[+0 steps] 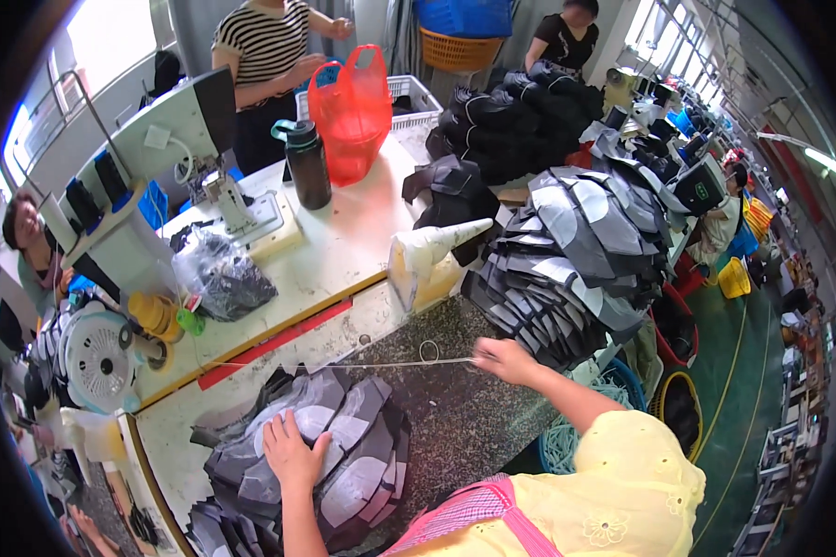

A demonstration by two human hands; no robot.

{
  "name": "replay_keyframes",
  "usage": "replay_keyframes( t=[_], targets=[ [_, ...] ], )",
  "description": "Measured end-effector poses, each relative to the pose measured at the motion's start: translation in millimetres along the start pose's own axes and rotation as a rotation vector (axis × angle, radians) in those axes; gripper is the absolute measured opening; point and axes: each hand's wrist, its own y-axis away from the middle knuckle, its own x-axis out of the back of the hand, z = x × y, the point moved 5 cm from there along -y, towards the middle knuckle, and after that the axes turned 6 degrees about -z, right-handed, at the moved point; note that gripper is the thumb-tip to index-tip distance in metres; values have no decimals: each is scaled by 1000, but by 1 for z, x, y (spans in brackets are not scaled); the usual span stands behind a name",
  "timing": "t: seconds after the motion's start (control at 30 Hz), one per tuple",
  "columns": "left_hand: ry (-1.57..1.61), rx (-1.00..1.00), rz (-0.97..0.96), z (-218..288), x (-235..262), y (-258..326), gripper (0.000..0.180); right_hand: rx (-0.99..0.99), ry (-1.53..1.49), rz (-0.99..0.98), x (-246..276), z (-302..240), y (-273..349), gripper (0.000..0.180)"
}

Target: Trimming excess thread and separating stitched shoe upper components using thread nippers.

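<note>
In the lower middle of the frame the left hand [293, 452] lies flat, fingers spread and its grip apart, pressing on the top of a fanned stack of cut fabric pieces [344, 455]. The pieces are curved, shield-like panels in dark grey and black with paler grey faces, overlapping like scales and sagging toward the near edge of the desk [344, 251]. To the right of centre the right hand [503, 357] has its grip pinched together on a thin pale thread [381, 363], which runs taut and nearly level leftward across the speckled dark surface, with a small loop just above it. Behind that hand, a much larger heap of the same grey and black panels [576, 260] rises at centre right. A white thread cone [437, 243] lies tilted just left of that heap. Farther up the desk stand a red plastic bag [351, 111] and a dark bottle [308, 165].
</note>
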Motion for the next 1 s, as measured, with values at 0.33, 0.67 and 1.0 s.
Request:
replay_keyframes(
  t=[0.33, 0.67, 1.0],
  targets=[
    [54, 210, -200, -19, -11, -41, 57, 30, -75, -35, -76, -3, 17, 20],
    [250, 86, -374, 0, 3, -29, 32, 319, -733, -164, -163, -160, -125, 11],
    [301, -40, -297, 46, 89, 59, 18, 391, -612, -356, -207, -163, -132, 17]
  ],
)
